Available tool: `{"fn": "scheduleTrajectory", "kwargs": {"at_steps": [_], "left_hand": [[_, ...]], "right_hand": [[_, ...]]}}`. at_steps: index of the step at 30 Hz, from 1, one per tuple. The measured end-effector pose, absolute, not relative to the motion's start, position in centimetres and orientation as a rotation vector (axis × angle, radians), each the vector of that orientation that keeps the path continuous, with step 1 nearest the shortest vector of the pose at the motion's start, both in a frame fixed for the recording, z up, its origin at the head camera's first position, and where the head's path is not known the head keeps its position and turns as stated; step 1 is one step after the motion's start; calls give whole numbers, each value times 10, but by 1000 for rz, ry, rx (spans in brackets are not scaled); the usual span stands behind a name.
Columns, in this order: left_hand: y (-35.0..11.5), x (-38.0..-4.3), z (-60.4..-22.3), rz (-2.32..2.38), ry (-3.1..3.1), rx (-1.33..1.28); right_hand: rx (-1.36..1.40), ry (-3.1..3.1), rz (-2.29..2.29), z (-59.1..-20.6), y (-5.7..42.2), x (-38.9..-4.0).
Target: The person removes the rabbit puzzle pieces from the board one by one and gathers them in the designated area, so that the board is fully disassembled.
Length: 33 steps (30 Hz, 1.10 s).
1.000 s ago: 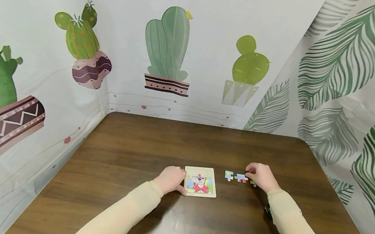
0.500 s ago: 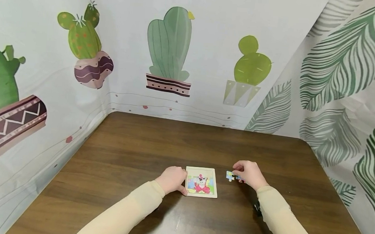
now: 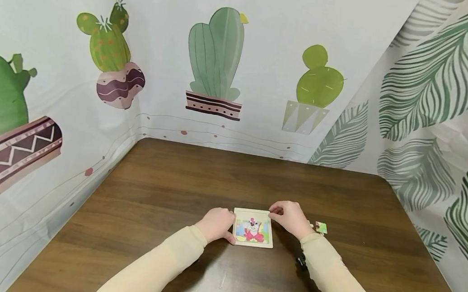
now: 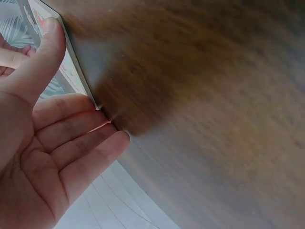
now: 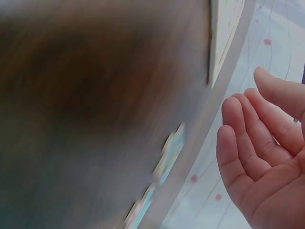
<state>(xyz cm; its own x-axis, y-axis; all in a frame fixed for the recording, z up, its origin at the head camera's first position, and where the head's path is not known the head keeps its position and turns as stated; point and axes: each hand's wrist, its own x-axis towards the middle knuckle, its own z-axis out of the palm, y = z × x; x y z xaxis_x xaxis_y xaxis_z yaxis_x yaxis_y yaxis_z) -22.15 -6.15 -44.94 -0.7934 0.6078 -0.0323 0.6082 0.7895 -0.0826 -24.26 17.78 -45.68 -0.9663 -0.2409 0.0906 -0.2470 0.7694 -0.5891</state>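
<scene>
Nearest us, the left sleeve [image 3: 152, 262] and right sleeve [image 3: 335, 273], both cream, reach in from the bottom, and a small black device [image 3: 301, 262] sits under the right wrist. Beyond the cuffs we see the left hand [image 3: 215, 225] at the left side of the tray [image 3: 253, 244], its fingers nearly straight and its thumb set wide of them, both touching the rim. The tray lies flat, a bright picture [image 3: 254, 232] of a pink-clad animal filling all but a pale strip along its far side. The right hand [image 3: 290, 217] is at the tray's far right corner, fingers gently bent, only a narrow gap between thumb and forefinger; we cannot tell whether the tips touch the rim. Just right of that hand, loose puzzle pieces [image 3: 321, 227] lie on the table, partly hidden by it; the right wrist view blurs them. The brown table [image 3: 199, 170] runs back to a pale cloth [image 3: 270, 67] printed with potted cacti [image 3: 216, 54] and, on the right, striped leaves [image 3: 434, 74].
</scene>
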Motion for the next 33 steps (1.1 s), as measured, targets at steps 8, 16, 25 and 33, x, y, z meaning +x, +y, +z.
{"fn": "scheduleTrajectory", "kwargs": {"at_steps": [8,16,25,33], "left_hand": [[-60,-220,-446,-179,2974,1007],[-61,-220,-448,-181,2997,1029],[-62,-222,-452,-191,3025,1049],[-63,-221,-452,-194,3031,1079]], "right_hand": [[476,-2953,995,-454,144,-244],[602,-2974,934,-459,120,-239],[764,-2935,870,-458,101,-238],[896,-2955,703,-462,98,-234]]}}
